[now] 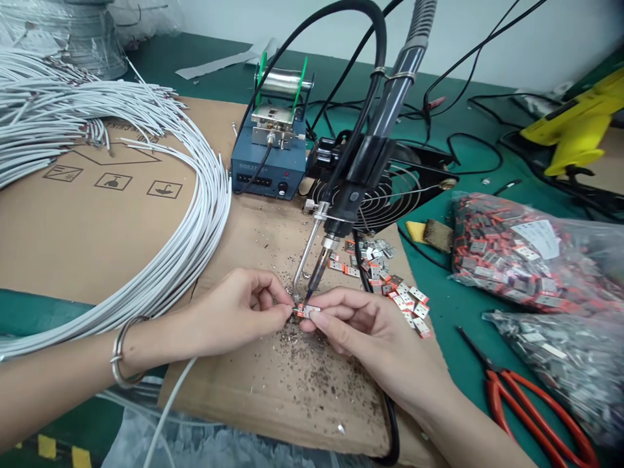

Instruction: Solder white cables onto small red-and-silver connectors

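My right hand (358, 322) pinches a small USB connector (312, 312), silver with an orange-red part, under the tip of a mounted soldering iron (319, 270). From the left, my left hand (253, 309) is closed at the connector's wire end, fingertips pinched on what looks like the end of a white cable (170, 396), which runs down below the wrist. A bent metal solder feed tube (306, 257) ends right beside the iron's tip. Whether the tip touches the connector is too small to tell. Loose USB connectors (409, 302) lie to the right.
A blue solder feeder (266, 162) carrying a solder spool (285, 81) stands behind, beside a black fan (375, 195). Bundled white cables (205, 208) curve along the left. Bagged connectors (507, 253), bagged metal parts (560, 364) and red-handled pliers (531, 403) lie right. Dark debris covers the cardboard (273, 403).
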Motion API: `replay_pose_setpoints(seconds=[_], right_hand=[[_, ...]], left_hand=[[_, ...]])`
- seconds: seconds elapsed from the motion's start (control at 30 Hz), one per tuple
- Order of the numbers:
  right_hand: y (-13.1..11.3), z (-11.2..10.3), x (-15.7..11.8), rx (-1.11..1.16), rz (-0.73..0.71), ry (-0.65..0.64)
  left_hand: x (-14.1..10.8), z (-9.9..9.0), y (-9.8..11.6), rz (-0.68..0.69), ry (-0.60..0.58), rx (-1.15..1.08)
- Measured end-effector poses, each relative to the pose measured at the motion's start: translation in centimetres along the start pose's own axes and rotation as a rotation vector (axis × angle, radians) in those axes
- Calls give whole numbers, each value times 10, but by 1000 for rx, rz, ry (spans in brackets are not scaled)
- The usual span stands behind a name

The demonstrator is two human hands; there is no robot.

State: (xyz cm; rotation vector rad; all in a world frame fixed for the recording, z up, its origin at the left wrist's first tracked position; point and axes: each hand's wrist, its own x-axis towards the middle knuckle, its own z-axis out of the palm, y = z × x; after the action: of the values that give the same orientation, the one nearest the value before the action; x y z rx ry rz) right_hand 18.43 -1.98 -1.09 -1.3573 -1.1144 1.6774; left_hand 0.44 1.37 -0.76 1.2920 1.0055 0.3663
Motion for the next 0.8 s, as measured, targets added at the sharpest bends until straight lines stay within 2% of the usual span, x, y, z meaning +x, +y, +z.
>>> replay_pose_setpoints(seconds=[0.2,0.8], right_hand=[[-2,1,-1,-45,9,10],[3,-2,1,55,-10,-46]], left_hand=[[0,-1,-1,16,11,18],[1,1,3,-30,-4,-25]])
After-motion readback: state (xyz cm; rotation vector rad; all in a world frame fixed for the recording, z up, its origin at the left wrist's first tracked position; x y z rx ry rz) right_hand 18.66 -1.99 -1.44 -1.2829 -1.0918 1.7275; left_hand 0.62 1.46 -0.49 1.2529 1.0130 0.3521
